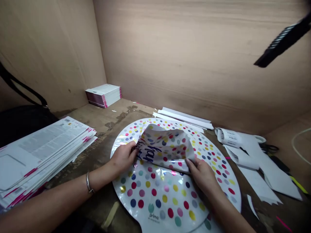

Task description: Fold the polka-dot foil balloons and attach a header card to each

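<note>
A flat, round foil balloon (160,197) with multicoloured dots and a "prima" mark lies in front of me, its tail towards me. Its upper part is bent up into a loose fold (167,147) that shows dark blue lettering. My left hand (125,157) pinches the fold's left edge, and a bracelet sits on that wrist. At the right corner of the fold, my right hand (200,171) grips the foil between thumb and fingers. Beneath it, another dotted balloon (225,181) shows at the right and back.
At the left lies a stack of printed card packs (48,145); a smaller stack (104,94) stands in the back corner. White strips (184,119) lie along the back board. On the right are curled label sheets (252,161) and dark scissors (269,149). Boards enclose the table.
</note>
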Tool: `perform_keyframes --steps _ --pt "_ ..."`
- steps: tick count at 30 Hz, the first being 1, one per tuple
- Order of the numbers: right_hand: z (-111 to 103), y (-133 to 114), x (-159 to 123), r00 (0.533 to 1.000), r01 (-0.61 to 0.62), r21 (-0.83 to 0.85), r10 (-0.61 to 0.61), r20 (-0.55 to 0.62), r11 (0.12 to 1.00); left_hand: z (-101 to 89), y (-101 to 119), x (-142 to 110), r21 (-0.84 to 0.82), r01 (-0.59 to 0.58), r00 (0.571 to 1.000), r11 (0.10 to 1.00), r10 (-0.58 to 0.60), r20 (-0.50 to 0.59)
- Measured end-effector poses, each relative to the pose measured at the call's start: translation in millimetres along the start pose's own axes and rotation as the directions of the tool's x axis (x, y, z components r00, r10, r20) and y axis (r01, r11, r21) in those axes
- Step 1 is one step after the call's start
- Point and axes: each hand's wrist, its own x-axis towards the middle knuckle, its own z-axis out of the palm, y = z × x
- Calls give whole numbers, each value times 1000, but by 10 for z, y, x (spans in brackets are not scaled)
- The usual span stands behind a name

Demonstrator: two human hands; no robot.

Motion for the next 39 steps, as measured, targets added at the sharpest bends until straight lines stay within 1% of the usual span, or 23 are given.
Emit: perform_keyframes --steps 3,5,7,14,18,22,25,27,28,30,32,33,34,36,37,38,39 --pt "63 -47 12 999 -12 -102 6 -51 995 46 19 -17 52 56 998 997 -54 -25" --pt "89 -76 5 998 -21 -179 11 -56 984 72 16 -17 125 83 996 989 -79 -31" --pt "104 -100 -6 999 -29 -232 19 -44 972 81 11 -6 186 83 996 979 -80 -28" --pt "109 -145 -34 999 -51 -252 53 4 966 47 2 -1 220 3 999 976 -11 34" --pt "116 -167 -54 998 -60 -285 64 5 957 42 -5 -7 248 -12 999 969 -1 51" --pt "119 -184 -69 999 -45 -303 48 3 952 -35 -3 41 300 -28 997 954 4 82" --pt "122 -183 -83 998 -50 -277 55 9 959 -101 60 71 357 -48 996 933 16 90" --pt "138 -180 -98 998 -53 -262 57 10 964 -94 140 75 398 -62 997 915 37 69" --pt "151 -178 -106 999 -50 -261 54 5 964 -68 185 75 408 -91 996 909 74 55" --pt "180 -173 -116 999 -40 -268 40 -5 963 28 266 77 384 -211 977 899 205 57" --pt "189 -159 -109 1000 -26 -284 22 -18 958 157 309 84 308 -344 939 887 326 110" --pt "177 -146 -96 1000 -22 -286 18 -15 958 221 313 89 269 -380 924 885 351 151" --pt "152 -130 -77 1000 -24 -279 22 -8 960 278 305 94 240 -388 917 890 347 194" --pt "70 -97 -35 998 -62 -258 61 -9 964 359 268 101 226 -364 917 904 305 256" --pt "23 -86 -19 996 -86 -251 77 -46 964 384 247 104 234 -351 919 907 286 270" --pt "-17 -85 -13 991 -90 -249 63 -116 964 400 230 106 245 -341 922 908 273 274" --pt "-43 -98 -19 981 -57 -257 6 -196 965 412 219 109 255 -336 924 907 266 273"
